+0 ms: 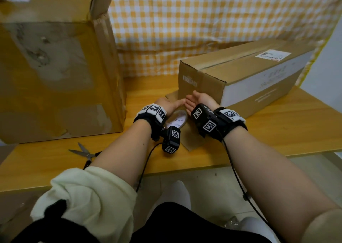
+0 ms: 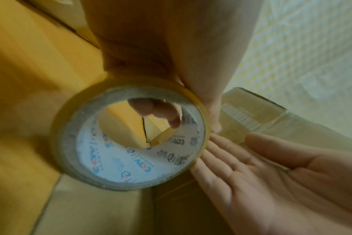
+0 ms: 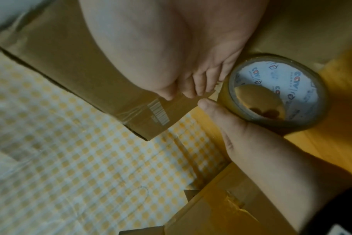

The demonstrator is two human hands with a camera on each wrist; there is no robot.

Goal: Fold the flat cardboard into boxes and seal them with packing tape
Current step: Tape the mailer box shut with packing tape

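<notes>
A long brown cardboard box (image 1: 240, 70) lies closed on the wooden table, with a white label on top. My left hand (image 1: 169, 104) grips a roll of clear packing tape (image 1: 177, 119) just in front of the box's near end; in the left wrist view its fingers (image 2: 157, 111) hook through the roll's core (image 2: 131, 139). My right hand (image 1: 194, 99) is flat, palm turned left, with straight fingertips (image 3: 201, 85) pressing the box's end face (image 3: 80, 76) right beside the roll (image 3: 277, 92). Glossy tape wraps that box's corner (image 3: 131, 114).
A tall worn cardboard box (image 1: 55, 67) stands at the left of the table (image 1: 277, 128). Scissors (image 1: 83, 152) lie near the front left edge. A flat cardboard flap (image 1: 187, 140) lies under my wrists. A yellow checked cloth (image 1: 203, 21) hangs behind.
</notes>
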